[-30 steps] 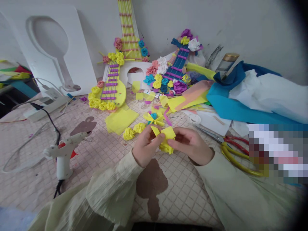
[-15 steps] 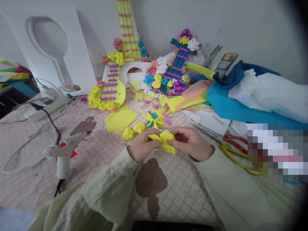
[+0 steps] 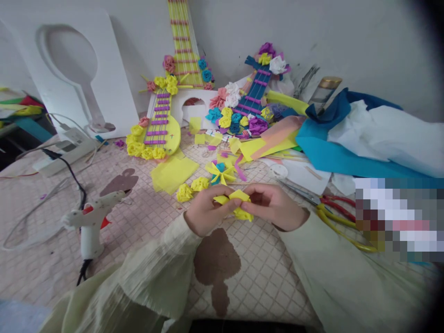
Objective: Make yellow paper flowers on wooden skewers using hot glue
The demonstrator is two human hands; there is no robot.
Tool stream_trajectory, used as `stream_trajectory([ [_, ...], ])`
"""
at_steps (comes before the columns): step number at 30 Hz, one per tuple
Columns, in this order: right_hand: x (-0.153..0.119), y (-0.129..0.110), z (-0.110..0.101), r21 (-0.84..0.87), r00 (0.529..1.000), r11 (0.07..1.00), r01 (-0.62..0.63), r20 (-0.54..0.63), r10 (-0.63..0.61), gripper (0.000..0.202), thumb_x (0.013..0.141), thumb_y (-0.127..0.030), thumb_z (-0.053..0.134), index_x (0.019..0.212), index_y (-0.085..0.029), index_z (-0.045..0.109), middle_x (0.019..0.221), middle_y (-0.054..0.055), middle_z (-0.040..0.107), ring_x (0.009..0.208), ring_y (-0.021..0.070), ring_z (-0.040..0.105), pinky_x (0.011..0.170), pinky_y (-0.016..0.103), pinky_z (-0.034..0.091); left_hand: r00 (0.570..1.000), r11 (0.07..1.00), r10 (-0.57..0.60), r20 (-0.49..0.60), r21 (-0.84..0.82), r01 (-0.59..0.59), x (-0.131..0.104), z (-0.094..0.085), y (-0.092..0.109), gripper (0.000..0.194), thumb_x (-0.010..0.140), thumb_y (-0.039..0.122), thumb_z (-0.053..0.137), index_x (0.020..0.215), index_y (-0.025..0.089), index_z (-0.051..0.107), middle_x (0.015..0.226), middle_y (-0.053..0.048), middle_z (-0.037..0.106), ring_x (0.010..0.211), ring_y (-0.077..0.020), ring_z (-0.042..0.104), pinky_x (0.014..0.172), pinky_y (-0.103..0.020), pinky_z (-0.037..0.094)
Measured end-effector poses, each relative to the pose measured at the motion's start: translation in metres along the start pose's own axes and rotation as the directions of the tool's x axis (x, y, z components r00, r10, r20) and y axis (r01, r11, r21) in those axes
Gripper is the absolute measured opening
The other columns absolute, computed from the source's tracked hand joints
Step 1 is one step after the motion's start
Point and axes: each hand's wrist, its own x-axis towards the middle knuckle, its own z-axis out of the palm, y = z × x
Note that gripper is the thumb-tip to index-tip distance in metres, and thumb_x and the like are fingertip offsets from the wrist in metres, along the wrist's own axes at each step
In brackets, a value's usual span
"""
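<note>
Between both hands is a folded yellow paper flower [image 3: 243, 213], with flat petals on top and crumpled paper below. My left hand [image 3: 210, 209] pinches its left side, thumb on the petals. From the right, my right hand [image 3: 274, 206] grips it with thumb and fingers closed. The thumbs nearly meet over the paper. Just beyond my left hand lie two crumpled yellow flowers, one [image 3: 184, 193] left of the other [image 3: 200, 184]. A yellow star-shaped paper piece [image 3: 222, 174] rests on blue paper behind them.
A glue gun [image 3: 92, 231] stands at the left near a power strip [image 3: 65, 150]. Scissors [image 3: 329, 206] lie right of my right hand. Flower-decorated paper guitars [image 3: 161, 122] lean at the back. Yellow sheets [image 3: 173, 172] and blue paper [image 3: 329, 148] lie on the patterned table [image 3: 256, 273].
My left thumb has moved slightly right over the petals, closer to my right thumb. Both hands still hold the yellow flower.
</note>
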Motion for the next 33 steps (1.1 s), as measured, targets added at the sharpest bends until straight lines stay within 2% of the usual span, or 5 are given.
stream_trajectory([
  [7,-0.002,-0.004,-0.006,-0.049,0.999,0.999,0.004,0.047,-0.002,0.035,0.070,-0.040,0.061,0.093,-0.015,0.057,0.075,0.003,0.058,0.063,0.0115,0.052,0.056,0.025,0.044,0.985,0.996,-0.069,-0.158,-0.059,0.061,0.002,0.000,-0.006,0.016,0.070,0.029,0.060,0.071,0.012,0.062,0.071,-0.004,0.062,0.064,-0.0120,0.055,0.057,-0.022,0.046],
  [14,0.002,0.005,-0.012,-0.672,0.985,0.734,0.095,0.168,0.027,0.018,0.067,-0.030,0.065,0.078,-0.015,0.062,0.070,0.003,0.058,0.061,0.0134,0.051,0.057,0.027,0.040,0.936,0.944,-0.235,-0.262,-0.291,0.155,0.010,-0.007,-0.010,0.022,0.059,0.031,0.068,0.068,0.013,0.060,0.058,0.002,0.056,0.049,-0.0066,0.049,0.047,-0.018,0.041],
  [20,-0.003,0.001,-0.016,-0.718,0.944,0.644,0.264,0.331,-0.017,0.015,0.079,-0.015,0.045,0.073,-0.016,0.058,0.077,0.006,0.060,0.078,0.0178,0.053,0.071,0.031,0.040,0.920,0.941,-0.252,-0.300,-0.296,0.161,0.014,-0.019,-0.014,0.022,0.058,0.030,0.069,0.069,0.013,0.061,0.057,0.002,0.053,0.046,-0.0057,0.045,0.043,-0.018,0.038],
  [24,-0.012,-0.018,-0.035,-0.645,0.905,0.730,0.227,0.416,0.086,0.013,0.082,-0.018,0.042,0.077,-0.018,0.054,0.069,0.001,0.061,0.063,0.0129,0.054,0.059,0.025,0.041,0.915,0.950,-0.245,-0.320,-0.266,0.161,0.017,-0.026,-0.016,0.025,0.055,0.029,0.071,0.072,0.012,0.062,0.061,0.002,0.053,0.047,-0.0057,0.045,0.044,-0.018,0.039],
  [33,-0.009,-0.017,-0.030,-0.687,0.944,0.662,0.299,0.113,-0.309,0.022,0.086,-0.028,0.041,0.083,-0.020,0.061,0.080,0.002,0.067,0.071,0.0124,0.059,0.065,0.024,0.044,0.990,0.995,-0.096,-0.100,-0.020,0.094,0.006,-0.004,-0.010,0.019,0.068,0.028,0.061,0.079,0.014,0.066,0.075,-0.003,0.065,0.057,-0.0096,0.053,0.049,-0.019,0.044],
])
